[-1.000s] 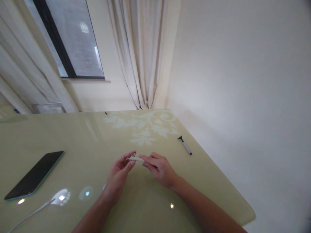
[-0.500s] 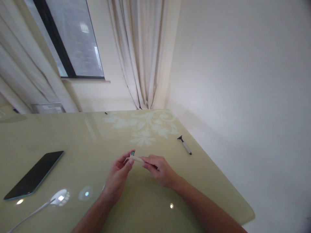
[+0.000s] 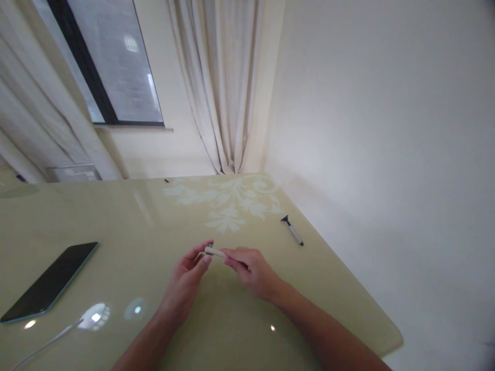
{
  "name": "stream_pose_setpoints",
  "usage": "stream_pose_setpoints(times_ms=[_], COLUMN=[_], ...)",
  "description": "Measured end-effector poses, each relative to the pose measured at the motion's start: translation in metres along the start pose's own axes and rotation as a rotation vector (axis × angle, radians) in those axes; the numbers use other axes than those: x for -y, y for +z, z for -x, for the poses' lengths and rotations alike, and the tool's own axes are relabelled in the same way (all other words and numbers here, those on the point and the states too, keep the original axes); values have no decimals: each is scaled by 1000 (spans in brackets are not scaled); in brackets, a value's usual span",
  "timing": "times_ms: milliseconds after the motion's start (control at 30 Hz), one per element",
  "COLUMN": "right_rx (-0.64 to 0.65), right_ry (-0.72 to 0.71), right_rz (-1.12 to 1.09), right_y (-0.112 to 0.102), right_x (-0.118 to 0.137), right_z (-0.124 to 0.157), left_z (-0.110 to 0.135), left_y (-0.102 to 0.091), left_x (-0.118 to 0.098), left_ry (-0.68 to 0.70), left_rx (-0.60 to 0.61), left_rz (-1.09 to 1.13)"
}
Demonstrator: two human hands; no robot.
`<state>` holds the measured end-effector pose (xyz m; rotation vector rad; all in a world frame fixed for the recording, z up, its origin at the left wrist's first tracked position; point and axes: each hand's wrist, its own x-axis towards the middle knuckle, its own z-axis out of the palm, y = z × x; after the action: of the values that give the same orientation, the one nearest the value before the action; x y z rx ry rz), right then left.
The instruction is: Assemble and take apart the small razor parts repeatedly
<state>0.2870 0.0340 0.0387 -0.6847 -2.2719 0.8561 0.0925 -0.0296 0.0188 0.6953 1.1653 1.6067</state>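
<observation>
My left hand [image 3: 186, 281] pinches a small dark-green piece [image 3: 210, 245] between thumb and fingers, above the table. A slim cream-coloured handle [image 3: 217, 252] meets that piece at its left end. Its other end goes into my right hand [image 3: 249, 268], whose fingers are closed around it. A thin pale strip also shows beside the left fingers; what it belongs to, I cannot make out. The hands are close together but apart. To their right, a razor [image 3: 294, 233] with a grey handle and black head lies on the table.
The glossy pale-green table [image 3: 127, 221] has a white floral pattern near its far edge. A dark tablet [image 3: 52, 281] lies at the left, with a white cable [image 3: 50, 341] in front of it. A tiny black item [image 3: 166, 180] lies at the back. A wall borders the right side.
The cream handle's left end has shifted slightly and now covers more of the dark-green piece. Both hands keep nearly the same place, and the view has turned a little.
</observation>
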Motion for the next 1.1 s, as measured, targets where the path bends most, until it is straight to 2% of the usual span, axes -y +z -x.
stream_pose_setpoints(times_ms=[100, 167, 267, 333, 433, 500, 600, 733, 800, 867, 1100], right_rx=[123, 62, -105, -90, 37, 73, -35, -232, -255, -248, -220], right_ry=[74, 90, 48, -2, -44, -7, 111, 377, 536, 635, 659], right_rz=[-229, -195, 14, 59, -86, -158, -113, 204, 431, 572, 604], right_y=[-5, -8, -6, -4, -6, -14, -31, -54, -62, -68, -68], right_x=[-2, -7, -8, -4, 3, 2, -10, -34, -45, -54, -70], right_z=[-4, -7, -7, -5, -5, -8, -15, -21, -21, -19, -14], left_z=[-1, -1, -2, -2, -5, -6, -8, -14, -21, -31, -63], left_y=[-2, -3, -4, -6, -10, -12, -10, 3, 13, 24, 70], left_x=[0, 1, 1, 1, 2, 3, 5, 5, 5, 7, 24], left_ry=[18, 20, -9, -14, 37, 77, 129, 199, 231, 257, 313], left_rx=[1, 28, 69, 70, 32, 36, 102, 166, 181, 209, 287], left_rz=[-7, -37, -63, -62, -85, -145, -284, -465, -556, -627, -779])
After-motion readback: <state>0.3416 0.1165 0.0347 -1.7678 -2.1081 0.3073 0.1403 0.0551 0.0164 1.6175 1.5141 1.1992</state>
